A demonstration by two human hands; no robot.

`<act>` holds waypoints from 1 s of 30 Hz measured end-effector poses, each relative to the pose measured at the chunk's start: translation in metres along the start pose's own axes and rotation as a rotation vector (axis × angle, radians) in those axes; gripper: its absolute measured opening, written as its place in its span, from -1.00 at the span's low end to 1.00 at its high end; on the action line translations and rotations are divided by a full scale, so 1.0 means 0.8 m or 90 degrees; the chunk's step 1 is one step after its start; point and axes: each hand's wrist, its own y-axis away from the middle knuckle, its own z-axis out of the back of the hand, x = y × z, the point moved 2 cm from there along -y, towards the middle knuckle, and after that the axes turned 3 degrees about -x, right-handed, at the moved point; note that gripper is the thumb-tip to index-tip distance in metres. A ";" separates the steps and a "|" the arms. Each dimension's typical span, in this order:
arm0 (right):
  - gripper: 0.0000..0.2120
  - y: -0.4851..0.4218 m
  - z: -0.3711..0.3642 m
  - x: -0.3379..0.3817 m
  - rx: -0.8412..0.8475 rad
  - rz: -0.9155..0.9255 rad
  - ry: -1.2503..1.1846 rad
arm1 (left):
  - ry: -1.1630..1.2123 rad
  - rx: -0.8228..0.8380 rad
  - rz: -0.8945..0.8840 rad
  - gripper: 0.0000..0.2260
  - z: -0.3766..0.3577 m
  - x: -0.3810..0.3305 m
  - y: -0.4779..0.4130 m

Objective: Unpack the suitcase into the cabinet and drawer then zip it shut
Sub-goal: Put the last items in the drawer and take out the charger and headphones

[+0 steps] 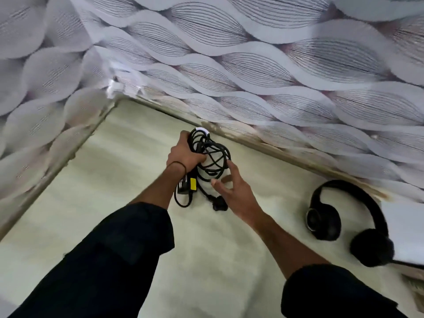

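One coiled black charger cable [211, 154] is sitting in the left hand [185, 152], whose fingers are curling tightly round its loops. The bundle's long axis is running from the back wall toward the person, with the adapter brick [187, 185] and plug [219, 204] trailing at the near end. Just right of those fingers the right hand [234, 187] is hovering with fingers spread and loose, gripping nothing, while well apart to its right black headphones [344, 221] are lying on the pale shelf floor [114, 180], leaf-patterned lining [275, 65] covering the walls behind.
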 end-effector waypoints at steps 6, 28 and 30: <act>-0.32 -0.054 -0.065 0.043 0.058 0.007 -0.047 | -0.021 -0.052 0.008 -0.32 0.052 0.049 -0.045; -0.53 -0.148 -0.204 0.081 0.044 0.300 0.082 | -0.346 -0.157 -0.123 -0.29 0.183 0.149 -0.216; -0.53 -0.147 -0.209 0.078 0.022 0.335 0.136 | -0.320 -0.157 -0.113 -0.28 0.185 0.150 -0.212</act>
